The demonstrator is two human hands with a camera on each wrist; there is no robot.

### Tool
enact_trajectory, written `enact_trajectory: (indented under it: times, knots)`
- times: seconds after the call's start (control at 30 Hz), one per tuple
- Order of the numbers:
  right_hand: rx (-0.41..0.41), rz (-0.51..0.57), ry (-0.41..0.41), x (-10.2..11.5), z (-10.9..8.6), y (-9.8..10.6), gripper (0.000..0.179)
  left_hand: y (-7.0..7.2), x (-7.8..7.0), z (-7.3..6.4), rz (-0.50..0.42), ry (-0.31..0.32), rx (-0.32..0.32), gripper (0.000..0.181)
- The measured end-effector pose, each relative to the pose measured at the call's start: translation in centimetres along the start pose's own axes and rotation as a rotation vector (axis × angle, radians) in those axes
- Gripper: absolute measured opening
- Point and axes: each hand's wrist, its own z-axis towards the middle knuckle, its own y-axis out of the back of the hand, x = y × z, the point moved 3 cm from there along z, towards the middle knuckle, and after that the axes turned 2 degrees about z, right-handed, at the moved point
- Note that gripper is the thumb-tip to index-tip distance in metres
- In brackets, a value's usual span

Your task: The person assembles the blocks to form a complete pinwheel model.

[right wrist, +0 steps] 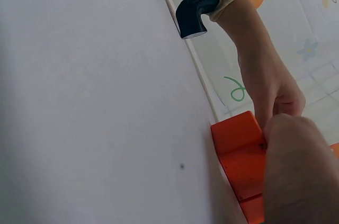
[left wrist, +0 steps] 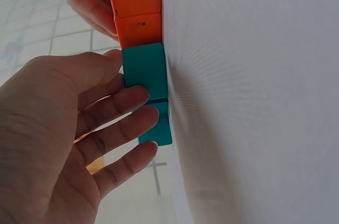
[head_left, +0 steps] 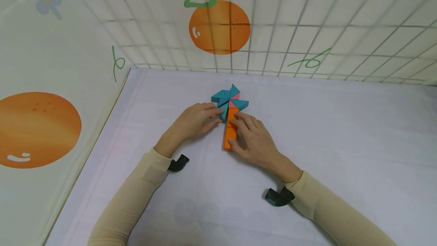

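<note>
On the white table, teal triangular blocks (head_left: 240, 104) and pink triangular blocks (head_left: 232, 104) lie fanned out like a pinwheel. A column of orange blocks (head_left: 230, 137) runs from them toward the near side. My left hand (head_left: 199, 120) is at the pinwheel's left, its fingertips touching the side of a teal block (left wrist: 144, 70), fingers loosely spread. From the right, my right hand (head_left: 256, 137) rests its fingertips and thumb along the orange column. In the right wrist view, the thumb hides part of the orange blocks (right wrist: 241, 166).
A white cloth-covered table (head_left: 341, 143) spreads around the blocks. Behind it stands a pale grid-patterned wall (head_left: 153, 29) with a printed orange fruit (head_left: 220, 29). Dark wrist-camera mounts (head_left: 178, 163) stick out at both cuffs.
</note>
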Motion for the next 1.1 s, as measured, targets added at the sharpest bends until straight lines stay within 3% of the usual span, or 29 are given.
enact_trajectory:
  times: [1.1]
  knots:
    - [-0.008,-0.010,-0.001,0.03,0.07,0.13,0.049,0.09,-0.21,-0.02,0.024,-0.029,-0.050,0.035]
